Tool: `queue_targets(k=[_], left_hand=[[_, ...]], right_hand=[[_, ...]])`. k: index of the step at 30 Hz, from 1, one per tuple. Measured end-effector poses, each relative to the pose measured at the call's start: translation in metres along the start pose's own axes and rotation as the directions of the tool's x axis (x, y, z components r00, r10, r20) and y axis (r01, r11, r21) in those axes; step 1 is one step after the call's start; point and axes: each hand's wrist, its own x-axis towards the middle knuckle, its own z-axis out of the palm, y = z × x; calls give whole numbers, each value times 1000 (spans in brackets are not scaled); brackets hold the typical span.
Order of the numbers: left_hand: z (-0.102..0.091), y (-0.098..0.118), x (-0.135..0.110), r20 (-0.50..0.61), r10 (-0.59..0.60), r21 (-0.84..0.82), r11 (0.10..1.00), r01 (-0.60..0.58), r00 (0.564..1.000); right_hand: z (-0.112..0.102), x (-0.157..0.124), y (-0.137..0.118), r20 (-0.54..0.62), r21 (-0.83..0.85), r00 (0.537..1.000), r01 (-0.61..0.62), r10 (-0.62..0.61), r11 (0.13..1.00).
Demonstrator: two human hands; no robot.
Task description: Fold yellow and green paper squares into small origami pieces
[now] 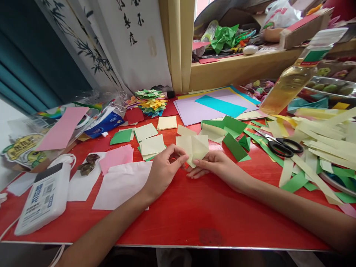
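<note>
A pale yellow sheet of paper (198, 145) with fold creases is held up just over the red table (178, 215). My left hand (167, 168) pinches its lower left part between thumb and fingertips. At its lower right, my right hand (213, 167) grips the edge, thumb on top and fingers beneath. Behind the sheet lie partly folded pale yellow paper (213, 132) and green folded pieces (235, 146). Stacks of small cream squares (152, 145) sit beyond my left hand, beside a green square (121, 137).
Black-handled scissors (283, 147) rest among paper strips (328, 144) at right. A bottle of amber liquid (297, 78) stands behind them. At left are a white power strip (44, 198), pink paper (116, 157) and white sheets (119, 185). Large lilac sheets (191, 109) lie at the back.
</note>
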Motion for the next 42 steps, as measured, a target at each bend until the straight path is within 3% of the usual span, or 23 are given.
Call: queue_targets(k=[14, 23, 35, 42], left_hand=[[4, -1, -4, -43, 3, 107, 994, 2, 999], [7, 0, -6, -56, 7, 69, 998, -3, 998], [7, -1, -4, -26, 52, 207, 977, -45, 998], [6, -1, -2, -39, 27, 72, 997, -24, 999]], right_hand=[[0, -3, 0, 58, -78, 998, -25, 30, 997], [-1, -3, 1, 110, -46, 994, -13, 18, 999], [1, -3, -6, 109, -32, 992, -63, 66, 998], [-1, -1, 2, 52, 38, 998, 24, -26, 999]])
